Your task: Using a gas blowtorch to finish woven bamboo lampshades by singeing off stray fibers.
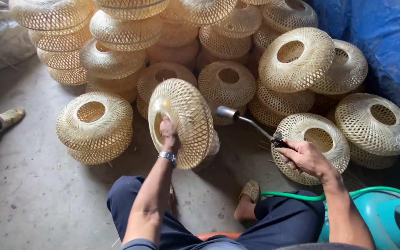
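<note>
The left hand [168, 132] is clamped on the rim of a round, pale, open-weave bamboo lampshade [184, 121], held on edge above the concrete floor [33, 185]. Judged by its lattice, the shade is light, springy and easily crushed; the stiff rim at the opening is the safest hold. The right hand [304, 157] is closed on the handle of a metal-nozzled gas torch [244, 118], aimed at the shade's side. A green hose [297, 196] runs to a teal gas cylinder [385, 217].

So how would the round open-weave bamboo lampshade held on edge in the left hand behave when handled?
The round open-weave bamboo lampshade is probably light: the left hand alone holds it up by its opening rim. The latticed weave looks springy yet crushable. On edge, its round form would likely roll.
</note>
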